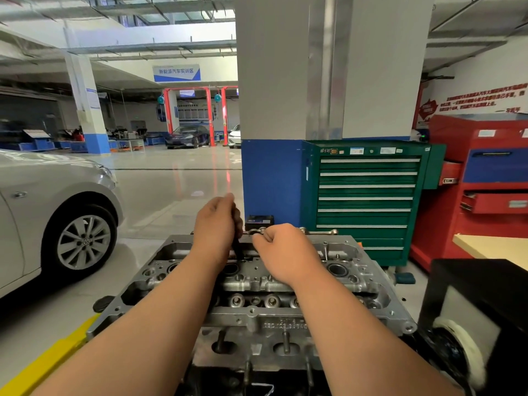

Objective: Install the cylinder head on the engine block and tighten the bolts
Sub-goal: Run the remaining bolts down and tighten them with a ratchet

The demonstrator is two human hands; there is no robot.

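The grey aluminium cylinder head (257, 315) sits on the engine block in front of me, its top face with valve bores open to view. My left hand (217, 224) grips a dark upright tool shaft (237, 250) that stands over the far middle of the head. My right hand (281, 250) is curled around the head end of a chrome ratchet wrench (320, 232), whose handle sticks out to the right along the far edge. The bolt under the tool is hidden by my hands.
A silver car (51, 218) stands at the left. A green tool cabinet (368, 195) and a red tool cabinet (485, 190) stand behind the engine on the right, beside a blue-and-grey pillar (271, 178). A black stand (480, 310) and wooden bench corner (491, 245) are at right.
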